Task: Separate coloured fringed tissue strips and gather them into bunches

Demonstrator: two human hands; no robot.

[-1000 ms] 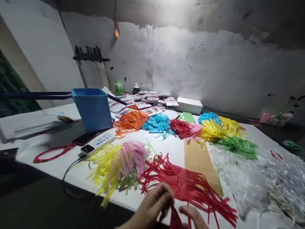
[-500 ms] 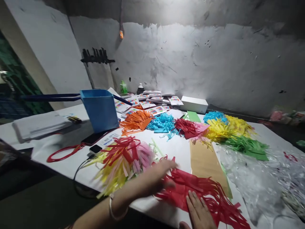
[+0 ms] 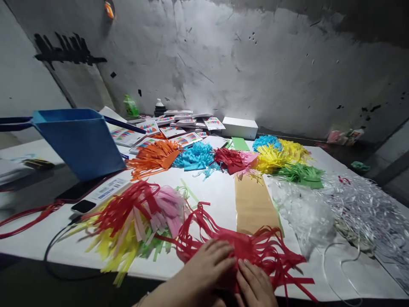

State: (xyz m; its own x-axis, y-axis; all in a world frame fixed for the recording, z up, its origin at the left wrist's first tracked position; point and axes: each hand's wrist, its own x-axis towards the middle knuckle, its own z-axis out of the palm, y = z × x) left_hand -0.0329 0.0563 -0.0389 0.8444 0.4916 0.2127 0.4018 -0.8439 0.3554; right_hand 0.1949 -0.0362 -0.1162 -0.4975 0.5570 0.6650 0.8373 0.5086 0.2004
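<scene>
Red fringed tissue paper (image 3: pixel 241 244) lies spread near the table's front edge, its cut strips reaching out to both sides. My left hand (image 3: pixel 209 266) rests on its middle with the fingers bent and side by side. Close beside it, my right hand (image 3: pixel 255 283) presses on the same paper, fingers together. The fingertips of both hands nearly meet; whether they pinch the paper is hard to see. Left of my hands is a pile of red, pink, yellow and green fringes (image 3: pixel 128 213).
Behind are orange fringe (image 3: pixel 156 155), blue fringe (image 3: pixel 194 155), yellow fringe (image 3: pixel 271 157) and green fringe (image 3: pixel 302 174). Brown card (image 3: pixel 255 207) lies beyond the red paper. A blue bin (image 3: pixel 79 147) stands left, clear plastic (image 3: pixel 303 213) right, printed packs (image 3: pixel 182 123) at the back.
My left hand has come down from above the red paper onto it, beside my right hand. The red strips are spread differently, and the camera view has turned right.
</scene>
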